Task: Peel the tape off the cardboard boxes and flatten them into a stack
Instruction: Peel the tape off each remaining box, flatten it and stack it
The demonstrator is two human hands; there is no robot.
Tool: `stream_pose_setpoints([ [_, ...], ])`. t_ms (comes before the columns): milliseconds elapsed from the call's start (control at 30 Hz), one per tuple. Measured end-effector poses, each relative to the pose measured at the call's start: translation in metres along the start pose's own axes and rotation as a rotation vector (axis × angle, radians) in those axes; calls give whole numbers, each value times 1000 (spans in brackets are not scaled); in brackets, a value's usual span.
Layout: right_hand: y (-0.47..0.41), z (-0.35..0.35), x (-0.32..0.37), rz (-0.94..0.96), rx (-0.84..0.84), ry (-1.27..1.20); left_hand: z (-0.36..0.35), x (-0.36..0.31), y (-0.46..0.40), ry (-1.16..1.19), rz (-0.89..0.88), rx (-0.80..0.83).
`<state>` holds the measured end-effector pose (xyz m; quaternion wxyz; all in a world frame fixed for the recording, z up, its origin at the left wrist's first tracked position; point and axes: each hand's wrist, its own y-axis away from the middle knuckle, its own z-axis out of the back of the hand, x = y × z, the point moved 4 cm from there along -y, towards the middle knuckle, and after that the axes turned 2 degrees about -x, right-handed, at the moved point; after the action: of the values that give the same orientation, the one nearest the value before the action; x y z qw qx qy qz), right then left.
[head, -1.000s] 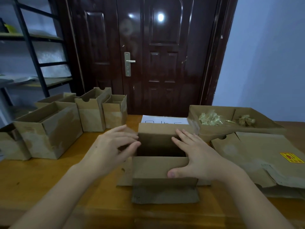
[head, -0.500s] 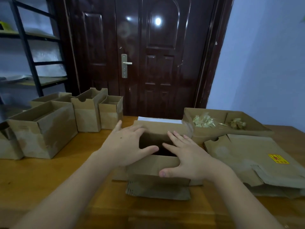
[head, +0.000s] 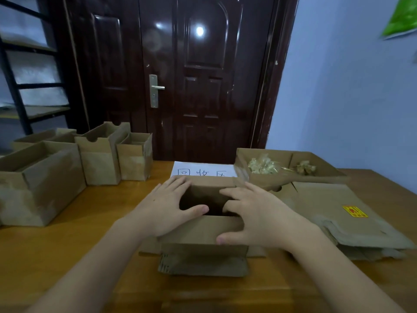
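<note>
Both hands [head: 171, 208] flat, box [head: 203, 231] opening upward

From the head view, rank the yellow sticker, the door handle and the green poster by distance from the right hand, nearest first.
1. yellow sticker, on flattened cardboard right of the right hand.
2. door handle, far behind, up left.
3. green poster, high on the right wall.

A single head-worn, wide-angle camera looks forward and slightly down across the wooden table [head: 56, 256] toward a dark door [head: 203, 75] straight ahead. It sits close above the left hand [head: 168, 210] and right hand [head: 259, 219], both forearms entering from the bottom edge. No second view exists.
</note>
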<state>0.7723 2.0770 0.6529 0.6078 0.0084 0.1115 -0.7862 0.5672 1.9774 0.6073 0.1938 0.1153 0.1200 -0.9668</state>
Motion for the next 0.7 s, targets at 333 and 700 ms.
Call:
stream_pose_setpoints([
  [333, 48, -18, -43, -150, -252, 23, 4, -2, 4, 62, 8, 12],
  [700, 20, -69, -22, -438, -212, -439, 8, -28, 35, 147, -103, 46],
])
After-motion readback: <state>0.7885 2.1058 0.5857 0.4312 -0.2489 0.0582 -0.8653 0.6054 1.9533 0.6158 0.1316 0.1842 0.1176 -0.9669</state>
